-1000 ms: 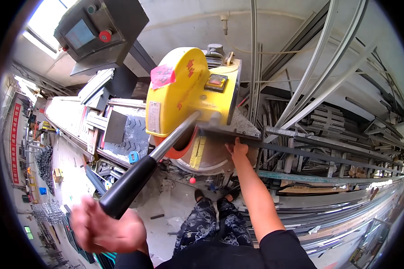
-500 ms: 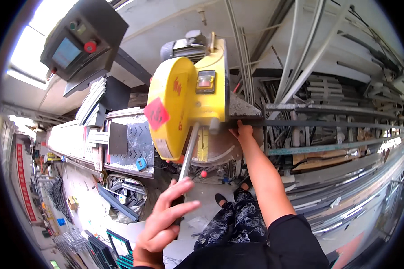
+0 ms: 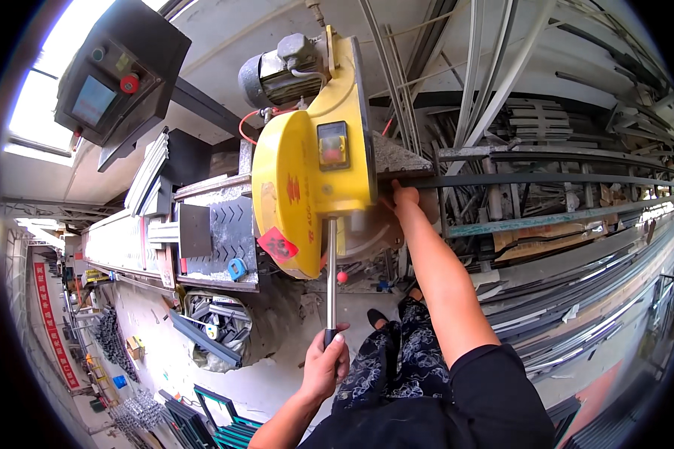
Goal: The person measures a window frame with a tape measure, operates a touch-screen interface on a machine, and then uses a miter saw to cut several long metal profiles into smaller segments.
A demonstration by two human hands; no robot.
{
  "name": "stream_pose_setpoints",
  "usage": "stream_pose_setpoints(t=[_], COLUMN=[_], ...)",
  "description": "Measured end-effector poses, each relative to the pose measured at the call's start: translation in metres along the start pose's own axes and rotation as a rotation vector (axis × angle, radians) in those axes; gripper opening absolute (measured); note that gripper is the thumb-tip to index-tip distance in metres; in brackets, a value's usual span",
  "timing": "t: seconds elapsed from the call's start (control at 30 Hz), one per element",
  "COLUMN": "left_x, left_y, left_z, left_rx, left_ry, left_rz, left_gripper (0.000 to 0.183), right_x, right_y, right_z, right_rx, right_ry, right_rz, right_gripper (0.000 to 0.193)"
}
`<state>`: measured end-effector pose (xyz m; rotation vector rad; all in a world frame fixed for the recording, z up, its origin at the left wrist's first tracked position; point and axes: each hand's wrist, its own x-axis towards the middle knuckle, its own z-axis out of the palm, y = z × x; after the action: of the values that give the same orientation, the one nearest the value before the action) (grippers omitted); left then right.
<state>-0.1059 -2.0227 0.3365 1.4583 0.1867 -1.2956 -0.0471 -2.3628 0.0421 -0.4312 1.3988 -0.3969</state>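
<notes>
The left hand grips the saw handle near the body; the right hand presses flat on the dark metal bar, just right of the yellow saw

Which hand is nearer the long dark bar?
Right. The right hand presses on the bar beside the yellow saw. The left hand is lower down, gripping the saw handle.

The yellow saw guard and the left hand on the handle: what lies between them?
In the head view, only the bare metal handle rod runs from the yellow saw guard down to the left hand, which grips its black end.
</notes>
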Motion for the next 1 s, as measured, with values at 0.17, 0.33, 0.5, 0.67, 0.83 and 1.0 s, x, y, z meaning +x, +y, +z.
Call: stream_pose_setpoints(t=[0.17,0.33,0.5,0.67,0.83,1.0], left_x=[0.011,0.011,-0.009,-0.008,-0.002,0.017], left_y=[-0.016,-0.018,0.003,0.019,-0.002,-0.032], left_z=[-0.005,-0.005,0.006,0.020,0.015,0.001], left_rx=[0.005,0.008,-0.006,0.027,0.024,-0.020], left_ry=[0.013,0.023,0.060,0.144,0.120,0.064], left_rz=[0.039,0.012,-0.008,-0.018,0.062,0.066], left_gripper=[0.035,0.034,0.029,0.030,0.032,0.031], right_x=[-0.020,-0.018,-0.012,-0.004,0.007,0.005], right_y=[-0.007,0.000,0.008,0.014,0.014,0.017], right_z=[0.006,0.000,0.003,-0.002,-0.003,-0.010], right_rx=[0.005,0.030,0.044,0.058,-0.222,-0.189], right_ry=[0.019,-0.004,-0.025,-0.012,0.023,0.003], right_rz=[0.031,-0.020,-0.051,-0.095,-0.228,-0.234], right_gripper=[0.030,0.027,0.031,0.035,0.039,0.036])
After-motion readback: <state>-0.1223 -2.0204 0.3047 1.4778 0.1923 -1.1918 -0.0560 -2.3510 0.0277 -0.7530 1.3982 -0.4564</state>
